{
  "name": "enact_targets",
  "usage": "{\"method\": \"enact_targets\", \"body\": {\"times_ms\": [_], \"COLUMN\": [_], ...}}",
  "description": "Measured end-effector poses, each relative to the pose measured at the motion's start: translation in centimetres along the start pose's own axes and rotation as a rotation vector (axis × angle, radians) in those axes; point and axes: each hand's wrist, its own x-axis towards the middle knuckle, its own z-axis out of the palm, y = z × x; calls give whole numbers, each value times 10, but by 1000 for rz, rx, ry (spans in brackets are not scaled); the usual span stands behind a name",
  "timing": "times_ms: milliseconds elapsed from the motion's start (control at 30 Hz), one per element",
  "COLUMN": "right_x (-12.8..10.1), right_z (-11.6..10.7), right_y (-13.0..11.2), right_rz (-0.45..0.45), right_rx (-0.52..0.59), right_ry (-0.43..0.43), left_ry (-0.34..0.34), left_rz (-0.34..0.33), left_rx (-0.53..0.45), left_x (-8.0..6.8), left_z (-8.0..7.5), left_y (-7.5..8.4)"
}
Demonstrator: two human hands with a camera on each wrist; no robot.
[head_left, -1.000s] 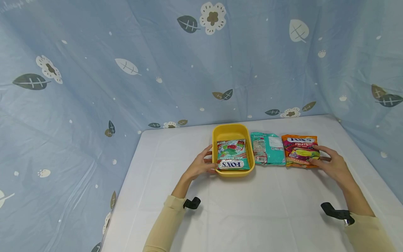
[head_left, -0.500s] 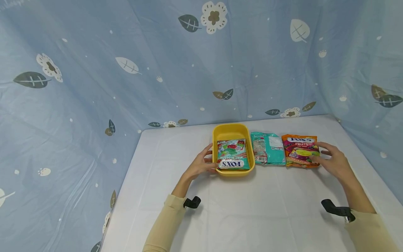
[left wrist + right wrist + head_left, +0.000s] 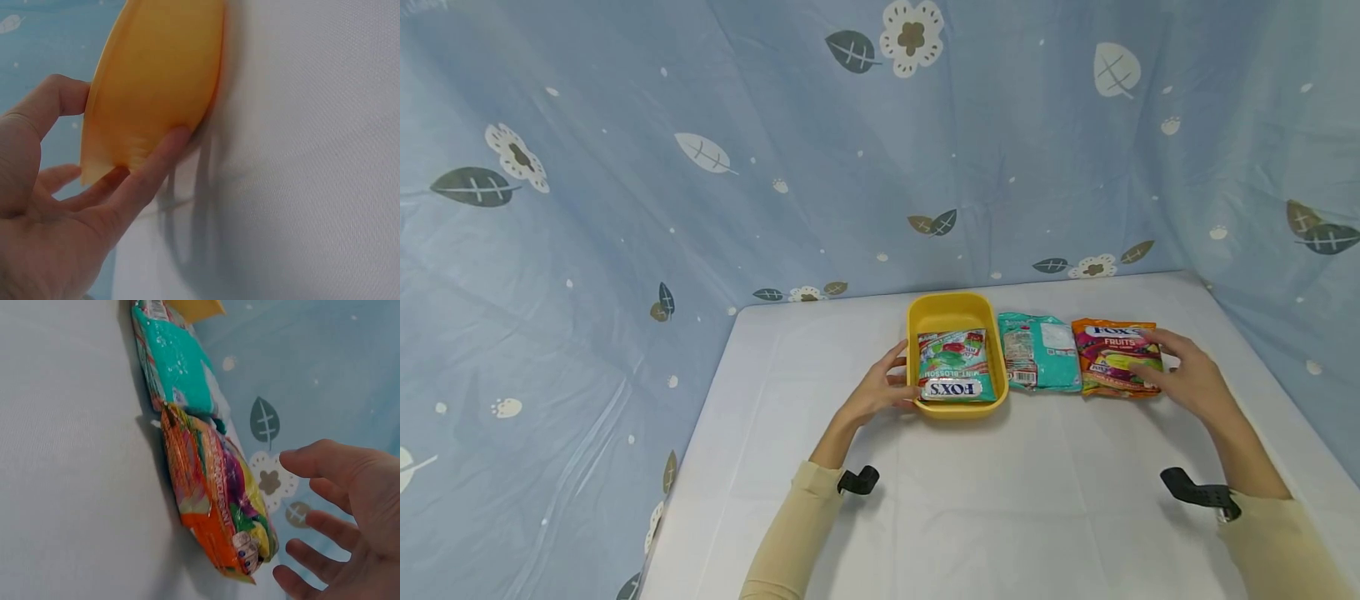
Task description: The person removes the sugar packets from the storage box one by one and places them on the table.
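In the head view my left hand (image 3: 876, 390) is at the left side of a yellow plastic tub (image 3: 951, 309). Its thumb bends onto the rim and its fingers (image 3: 169, 147) lie against the outer wall. A teal Fox's Mint Blossom candy bag (image 3: 953, 367) lies inside the tub, face up. My right hand (image 3: 1191, 375) reaches over the right edge of an orange and purple Fox's Fruits candy bag (image 3: 1112, 379). The right wrist view shows its fingers (image 3: 319, 456) spread and apart from that bag, holding nothing.
Between the tub and the fruits bag lies another teal candy bag (image 3: 1037, 354), back side up. All stand on a white-covered table (image 3: 985, 508). A blue patterned curtain (image 3: 820, 167) hangs behind and to the sides.
My right hand first draws back slightly to the right, then comes forward and left over the fruits bag's edge. The left hand, tub and bags keep their places.
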Motion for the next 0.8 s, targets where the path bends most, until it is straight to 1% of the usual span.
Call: {"method": "enact_targets", "body": {"times_ms": [200, 233, 433, 567, 800], "right_x": [2, 2, 1, 1, 4], "right_z": [3, 2, -1, -3, -2], "right_y": [-11, -13, -28, -35, -46], "right_rz": [-18, -35, -56, -86, -86], "right_rx": [-24, -18, -30, -35, -60], "right_ry": [-4, -17, -64, -91, -146], "left_ry": [0, 0, 3, 4, 5], "left_rz": [1, 1, 2, 8, 8], "left_rx": [0, -3, 5, 16, 19], "left_x": [0, 0, 0, 1, 1], "left_z": [0, 0, 1, 0, 0], "left_y": [0, 0, -1, -2, -2]}}
